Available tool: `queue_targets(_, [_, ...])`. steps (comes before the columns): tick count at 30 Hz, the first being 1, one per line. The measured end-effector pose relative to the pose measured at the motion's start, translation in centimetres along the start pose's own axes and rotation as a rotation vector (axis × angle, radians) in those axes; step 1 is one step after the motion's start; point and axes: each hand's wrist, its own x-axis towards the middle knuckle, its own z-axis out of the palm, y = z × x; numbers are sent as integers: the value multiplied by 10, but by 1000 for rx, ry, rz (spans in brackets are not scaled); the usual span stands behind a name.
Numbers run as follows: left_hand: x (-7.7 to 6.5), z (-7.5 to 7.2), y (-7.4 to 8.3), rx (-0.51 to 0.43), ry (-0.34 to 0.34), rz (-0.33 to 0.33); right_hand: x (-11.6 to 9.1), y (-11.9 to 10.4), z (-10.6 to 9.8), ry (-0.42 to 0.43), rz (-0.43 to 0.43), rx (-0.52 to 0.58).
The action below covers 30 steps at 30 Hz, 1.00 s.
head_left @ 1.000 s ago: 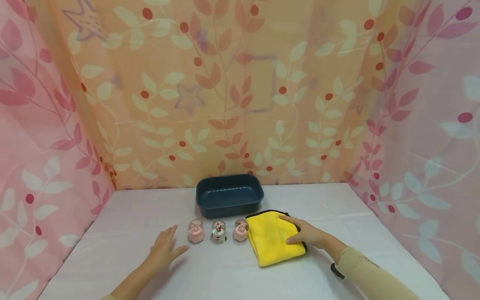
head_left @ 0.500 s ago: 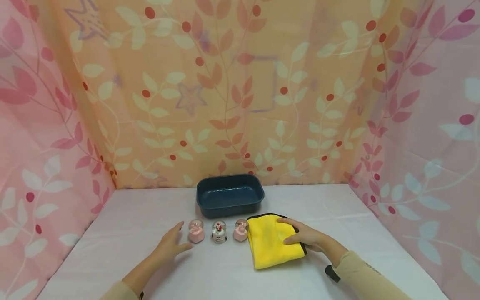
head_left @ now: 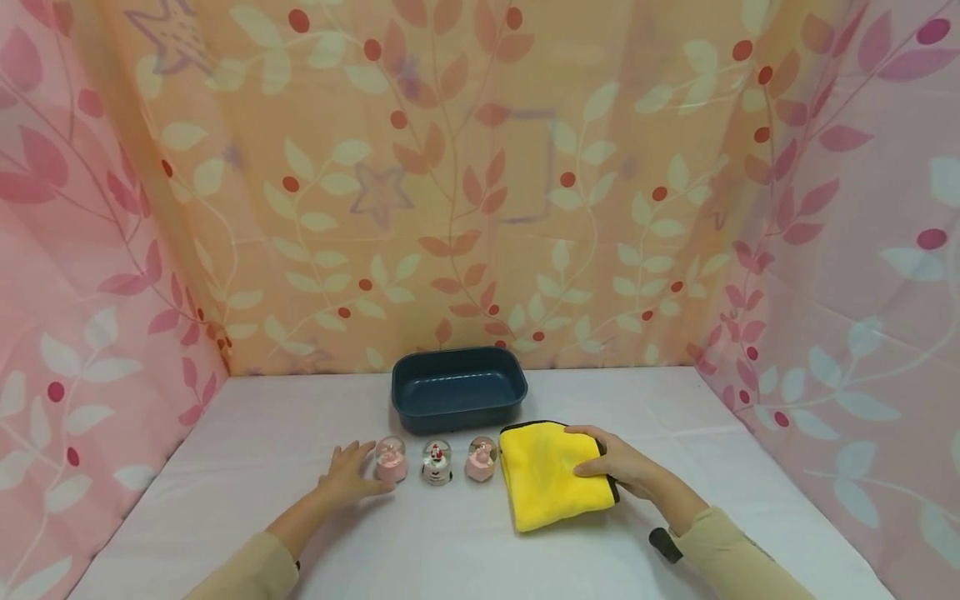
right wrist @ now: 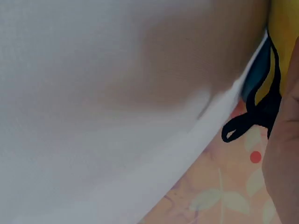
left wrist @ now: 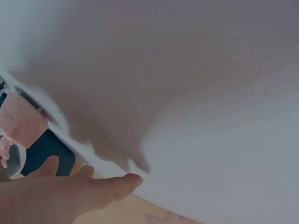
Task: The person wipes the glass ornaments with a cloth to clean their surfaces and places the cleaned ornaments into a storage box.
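In the head view, three small snow globes stand in a row on the white tabletop. My left hand (head_left: 350,477) is at the left one, a pink-based snow globe (head_left: 391,460), with fingers spread at its left side and thumb reaching along its front. The left wrist view shows the pink base (left wrist: 23,120) close by the fingers. The middle snow globe (head_left: 437,463) has a white base and a red figure; the right snow globe (head_left: 481,459) is pink. My right hand (head_left: 626,463) grips the right edge of a folded yellow towel (head_left: 551,479) with dark trim.
Behind the globes stands a dark blue rectangular bin (head_left: 459,390), its open top facing up. Patterned curtains (head_left: 480,208) enclose the table at the back and both sides. A dark loop (right wrist: 238,128) on the towel's trim shows in the right wrist view.
My left hand has moved right, up to the left pink snow globe. The right hand stays on the towel, which has shifted slightly.
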Motion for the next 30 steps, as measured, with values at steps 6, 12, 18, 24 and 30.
queue_targets(6, [7, -1, -4, 13, -29, -16, -7, -9, -8, -33, -20, 74])
queue_targets(12, [9, -3, -2, -30, -46, -11, -13, -11, -15, -26, -23, 137])
queue_targets(18, [9, 2, 1, -51, -49, -8, -16, -7, -18, -7, -30, 154])
queue_targets(24, [11, 4, 1, -28, -34, -24, -20, -10, -21, -28, -50, 181])
queue_targets(30, [13, 6, 1, -38, 15, -24, -26, -13, -24, -57, -82, 227])
